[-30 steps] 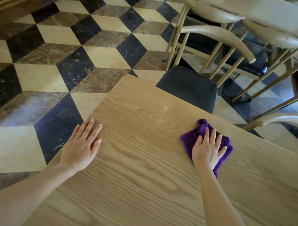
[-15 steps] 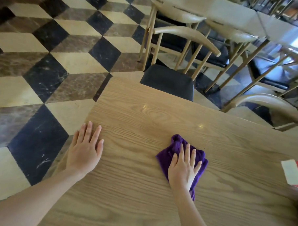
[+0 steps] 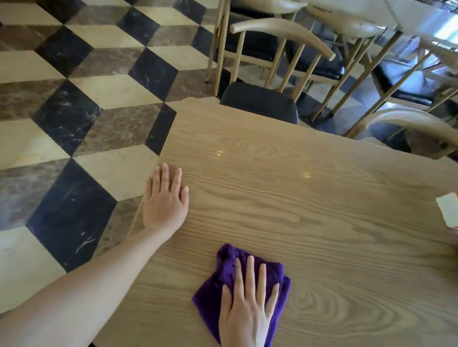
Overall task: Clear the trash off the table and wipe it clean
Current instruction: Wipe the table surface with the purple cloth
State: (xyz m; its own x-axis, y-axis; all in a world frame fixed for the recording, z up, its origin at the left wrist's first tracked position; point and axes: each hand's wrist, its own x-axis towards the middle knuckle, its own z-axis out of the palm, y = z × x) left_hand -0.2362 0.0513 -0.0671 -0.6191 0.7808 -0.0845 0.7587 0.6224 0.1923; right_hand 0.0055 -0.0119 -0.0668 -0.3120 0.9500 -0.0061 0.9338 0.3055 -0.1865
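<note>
Wiping step here — right hand (image 3: 245, 313) pressed flat, fingers spread, on the purple cloth (image 3: 214, 296) near the counter (image 3: 325, 230) front edge, left hand (image 3: 165, 204) open flat bracing — next probably that red-and-white box (image 3: 454, 213).

Left hand (image 3: 166, 204): flat, palm down, fingers straight and close together, resting at the left edge of the table (image 3: 325, 230) with the little-finger side right along that edge.
Left arm: bare forearm, stretched out long from the lower left, crossing the near left corner.
Right hand (image 3: 248, 308): flat too, palm down, fingers slightly spread and pointing away, pressing on the purple cloth (image 3: 212, 293) close to the near edge.
Right wrist: cut off by the bottom of the view.
Spacing: hands well apart, left one farther out.
</note>
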